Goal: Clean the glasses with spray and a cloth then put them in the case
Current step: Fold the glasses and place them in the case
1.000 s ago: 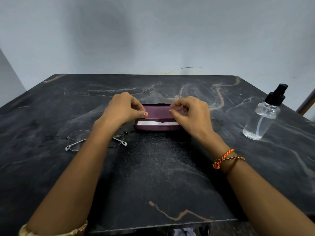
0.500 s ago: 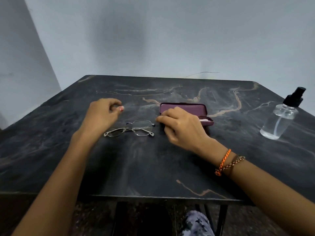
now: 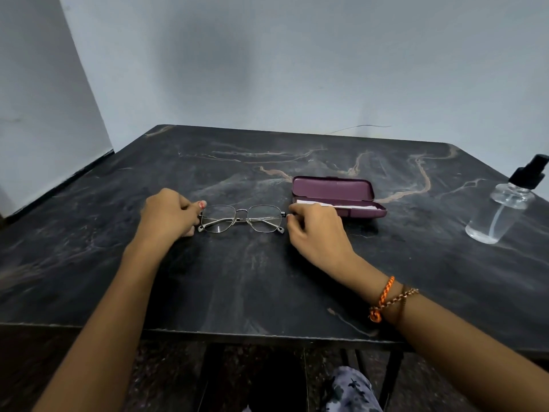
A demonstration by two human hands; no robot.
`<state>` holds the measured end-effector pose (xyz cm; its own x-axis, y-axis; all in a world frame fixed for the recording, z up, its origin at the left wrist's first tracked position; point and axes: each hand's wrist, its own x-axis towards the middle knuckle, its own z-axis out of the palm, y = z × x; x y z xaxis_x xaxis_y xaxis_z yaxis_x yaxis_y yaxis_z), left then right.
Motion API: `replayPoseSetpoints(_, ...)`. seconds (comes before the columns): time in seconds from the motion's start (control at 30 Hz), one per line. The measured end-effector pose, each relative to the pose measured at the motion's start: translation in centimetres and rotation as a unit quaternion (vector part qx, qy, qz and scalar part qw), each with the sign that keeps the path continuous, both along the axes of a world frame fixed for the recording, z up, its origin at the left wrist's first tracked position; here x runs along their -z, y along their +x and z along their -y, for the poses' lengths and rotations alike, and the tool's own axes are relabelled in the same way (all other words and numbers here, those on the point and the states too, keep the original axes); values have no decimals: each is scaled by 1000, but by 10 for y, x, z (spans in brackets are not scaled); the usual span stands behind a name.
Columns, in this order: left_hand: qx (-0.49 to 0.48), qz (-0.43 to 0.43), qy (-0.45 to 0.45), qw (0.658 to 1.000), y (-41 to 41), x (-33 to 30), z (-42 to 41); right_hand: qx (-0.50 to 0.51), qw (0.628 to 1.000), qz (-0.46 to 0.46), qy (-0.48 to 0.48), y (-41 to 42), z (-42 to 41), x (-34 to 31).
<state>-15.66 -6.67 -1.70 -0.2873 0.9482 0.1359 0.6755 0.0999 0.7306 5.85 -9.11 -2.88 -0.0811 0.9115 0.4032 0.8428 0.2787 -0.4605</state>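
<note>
Thin metal, clear lenses: the glasses [image 3: 241, 218] sit folded on the dark marble-look table [image 3: 267, 286], between the two hands, lenses facing away from the person.
Left hand: the left hand [image 3: 169, 214] has its fingers curled at the left end of the frame, the thumb with a red nail against the hinge; it pinches that end, though the fingertips under the palm are hidden.
Right hand: the right hand [image 3: 315, 226] is curled at the right end of the frame and appears to pinch the hinge there; the contact itself is small and partly covered by the knuckles.
Case: the purple case [image 3: 335, 191] lies open just behind the right hand, lid raised toward the far wall. Its near left corner is hidden by the fingers.
Cloth: a white cloth [image 3: 361, 206] shows as a thin strip inside the case; how it is folded cannot be made out.
Spray: the clear spray bottle [image 3: 502, 211] with a black pump head stands upright near the right edge of the table, well apart from the case. Its top is blurred and nearly cut by the picture's edge.
Wrist: an orange cord and a bead bracelet [image 3: 389, 298] circle the right wrist.
Below the table: a patterned fabric [image 3: 350, 391] shows at the bottom edge, cut off.
</note>
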Motion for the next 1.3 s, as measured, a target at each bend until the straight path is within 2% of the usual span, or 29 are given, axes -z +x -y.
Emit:
replayPoseSetpoints(0.17, 6, 55, 5, 998, -4, 6, -1, -31, 999, -25, 11, -1, -2, 4)
replayPoseSetpoints(0.4, 48, 151, -21, 987, -10, 8, -2, -48, 991, -122, 3, 0, -2, 4)
replayPoseSetpoints(0.7, 86, 357, 4, 930, 8, -20, 14, -68, 972, -217, 64, 12, 6, -18)
replayPoseSetpoints(0.83, 120, 380, 49, 916, 31, -49, 8, -84, 951, -280, 98, 38, -2, -50)
replayPoseSetpoints(1.0, 166, 387, 80, 904, 76, -64, -10, -91, 935, -331, 84, 88, -15, -64)
replayPoseSetpoints(1.17, 185, 372, 24, 909, 112, -54, -39, -43, 945, -321, 44, 127, -27, -50)
replayPoseSetpoints(1.3, 180, 323, 1, 929, 126, -36, -51, -5, 963, -264, -47, 142, -35, -42)
